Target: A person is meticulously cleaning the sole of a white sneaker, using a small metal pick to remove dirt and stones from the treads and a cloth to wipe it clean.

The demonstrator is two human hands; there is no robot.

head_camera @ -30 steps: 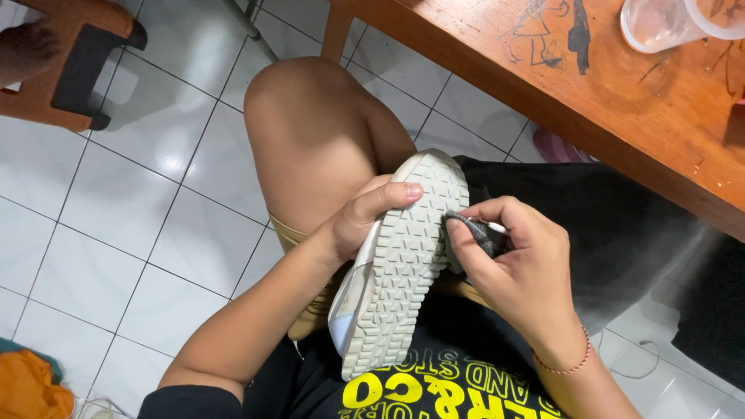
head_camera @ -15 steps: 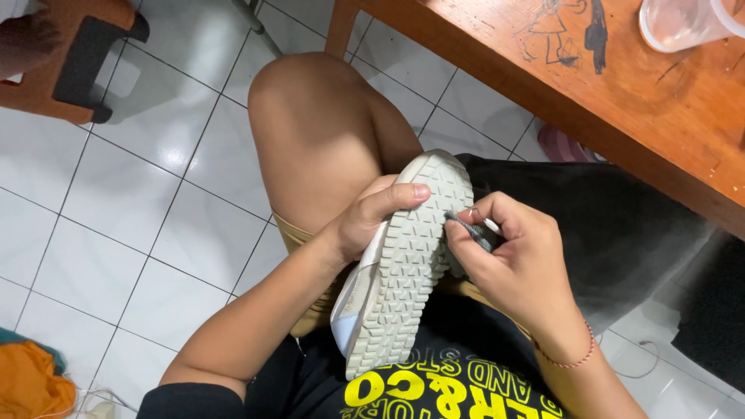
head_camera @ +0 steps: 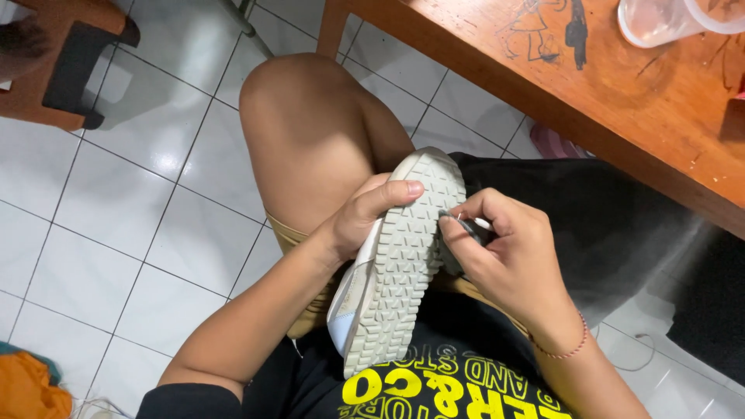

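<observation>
Left hand [head_camera: 358,221] grips shoe [head_camera: 400,260], sole up, over lap, thumb across tread. Right hand [head_camera: 512,252] pinches small dark tool [head_camera: 466,226] against sole edge. Wooden table [head_camera: 543,85] beyond knee.

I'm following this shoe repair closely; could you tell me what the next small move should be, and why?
Probably draw the right hand away from the sole's edge: its fingertips pinch a thin needle-like thing there, while the left hand steadies the shoe.
</observation>
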